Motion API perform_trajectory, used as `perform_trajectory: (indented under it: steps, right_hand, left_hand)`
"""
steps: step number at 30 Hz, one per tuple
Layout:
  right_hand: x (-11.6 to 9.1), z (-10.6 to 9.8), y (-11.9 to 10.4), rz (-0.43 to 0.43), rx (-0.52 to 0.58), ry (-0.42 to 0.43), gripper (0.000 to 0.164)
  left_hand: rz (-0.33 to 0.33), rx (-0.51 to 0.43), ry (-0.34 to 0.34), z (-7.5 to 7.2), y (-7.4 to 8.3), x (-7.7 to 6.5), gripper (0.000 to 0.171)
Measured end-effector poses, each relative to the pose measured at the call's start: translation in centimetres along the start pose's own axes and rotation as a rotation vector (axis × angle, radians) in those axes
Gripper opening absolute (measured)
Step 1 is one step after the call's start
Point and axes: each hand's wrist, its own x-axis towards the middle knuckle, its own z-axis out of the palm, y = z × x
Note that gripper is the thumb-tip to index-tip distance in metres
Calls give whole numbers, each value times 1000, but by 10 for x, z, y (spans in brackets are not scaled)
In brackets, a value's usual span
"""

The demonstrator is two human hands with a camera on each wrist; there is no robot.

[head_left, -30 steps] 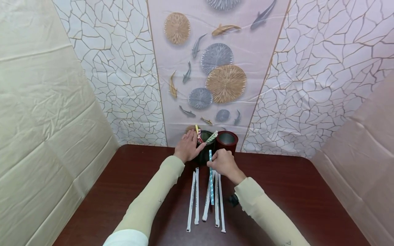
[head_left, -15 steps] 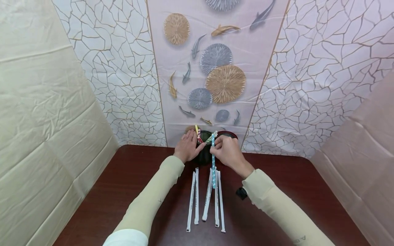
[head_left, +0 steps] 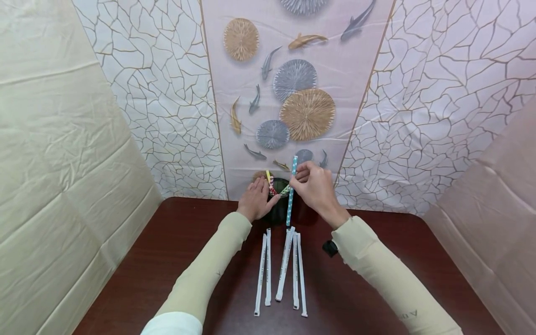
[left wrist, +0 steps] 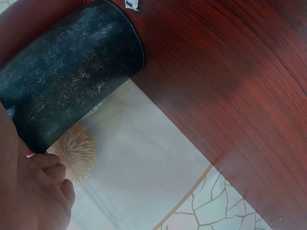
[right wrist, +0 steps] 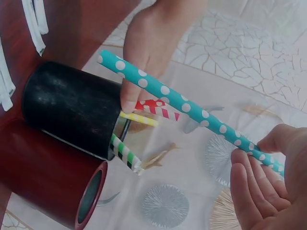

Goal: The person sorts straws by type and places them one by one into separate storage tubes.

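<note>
My right hand [head_left: 316,188] pinches a turquoise paper straw with white dots [right wrist: 165,91] between thumb and fingers. The straw stands nearly upright in the head view, overlapping the right side of a black cylindrical cup [head_left: 277,215]; in the right wrist view its lower end is outside the cup, past the rim. At that cup's rim, my left hand [head_left: 253,201] grips the left side, thumb over the edge and fingers curled behind. Patterned straws lean inside: a yellow one [right wrist: 147,120], red-and-white ones [right wrist: 160,109] and a green striped one [right wrist: 125,152].
A dark red cup [right wrist: 53,167] stands beside the black one, mostly hidden behind my right hand in the head view. Several white paper-wrapped straws [head_left: 260,274] lie lengthwise on the dark red-brown table [head_left: 192,284]. A patterned cloth backdrop [head_left: 167,93] rises behind the table.
My right hand has raised the turquoise straw from above the wrapped straws, moving it up and away to the black cup's right side. My left hand keeps its place on the rim.
</note>
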Motion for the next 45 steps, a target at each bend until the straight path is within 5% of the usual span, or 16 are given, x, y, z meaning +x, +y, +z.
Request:
perform_trajectory:
  steps: [14, 22, 32, 40, 45]
  right_hand:
    - [19, 17, 2, -102, 168, 251, 19]
    - [22, 41, 20, -172, 160, 326, 17]
    - [22, 57, 40, -85, 117, 171, 36]
    - [23, 37, 50, -59, 121, 172, 34]
    - [24, 18, 61, 13, 28, 78, 40]
  left_hand:
    - [0, 41, -4, 1, -2, 1, 84]
    - [-1, 23, -24, 3, -1, 4, 83]
    - [4, 6, -21, -2, 2, 1, 84]
    - [7, 10, -13, -2, 1, 1, 84]
    - [3, 15, -27, -3, 0, -1, 84]
